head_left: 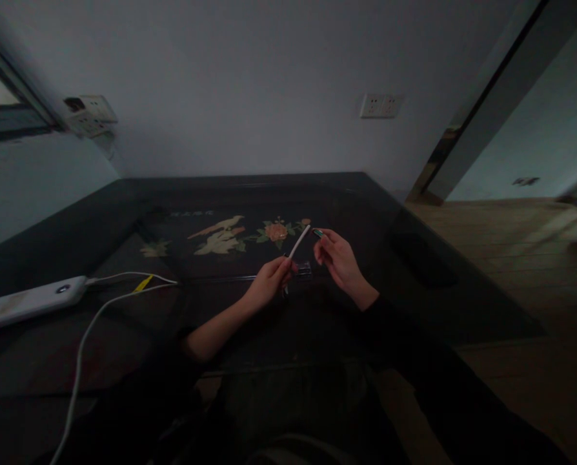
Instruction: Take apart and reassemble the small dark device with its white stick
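Near the middle of the dark table, my left hand (270,279) is closed around a thin white stick (300,239), which slants up and to the right. My right hand (337,257) is just to the right, its thumb and fingertips pinching a small dark, greenish piece (319,233). This piece is close to the stick's upper end but apart from it. Beside my left fingers shows a small, shiny, see-through rectangular item (304,268). Dim light hides whether it lies on the table, and what kind of things I hold.
A white power bank (31,301) lies on the left of the dark table (337,194), its white cable (81,349) carrying a yellow tag (144,283). Painted birds and flowers decorate the tabletop. A dark flat object (421,259) lies at the right. Sockets (381,106) are on the wall behind.
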Available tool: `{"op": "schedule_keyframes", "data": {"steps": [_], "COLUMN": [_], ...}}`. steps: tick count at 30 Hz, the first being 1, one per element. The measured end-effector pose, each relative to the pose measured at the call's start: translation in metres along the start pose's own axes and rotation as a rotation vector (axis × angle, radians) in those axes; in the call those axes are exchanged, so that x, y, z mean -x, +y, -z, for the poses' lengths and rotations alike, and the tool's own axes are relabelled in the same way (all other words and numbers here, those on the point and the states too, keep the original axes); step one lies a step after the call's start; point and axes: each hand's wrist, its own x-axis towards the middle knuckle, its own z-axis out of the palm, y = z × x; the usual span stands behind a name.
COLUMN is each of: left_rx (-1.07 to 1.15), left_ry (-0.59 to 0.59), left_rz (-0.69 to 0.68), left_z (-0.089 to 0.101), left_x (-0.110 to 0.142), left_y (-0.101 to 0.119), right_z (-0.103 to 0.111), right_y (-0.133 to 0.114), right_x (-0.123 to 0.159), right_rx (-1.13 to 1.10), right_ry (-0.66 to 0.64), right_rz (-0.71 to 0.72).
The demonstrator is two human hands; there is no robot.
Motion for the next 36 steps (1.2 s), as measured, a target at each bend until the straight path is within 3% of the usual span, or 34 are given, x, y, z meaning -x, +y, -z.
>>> {"op": "schedule_keyframes", "data": {"steps": [15,36], "left_rx": [-0.019,-0.227], "left_ry": [-0.004,0.076], "left_rz": [-0.009,-0.081], "left_z": [-0.0001,-0.0004], "left_x": [-0.0002,0.0010], "left_y": [-0.0021,-0.0029], "right_z": [-0.0027,-0.0016], "right_y": [0.0013,0.0051], "right_x": [0.0014,0.0017], "right_rx": [-0.014,-0.060], "right_ry": [-0.034,-0.059], "right_rz": [-0.037,-0.014]}}
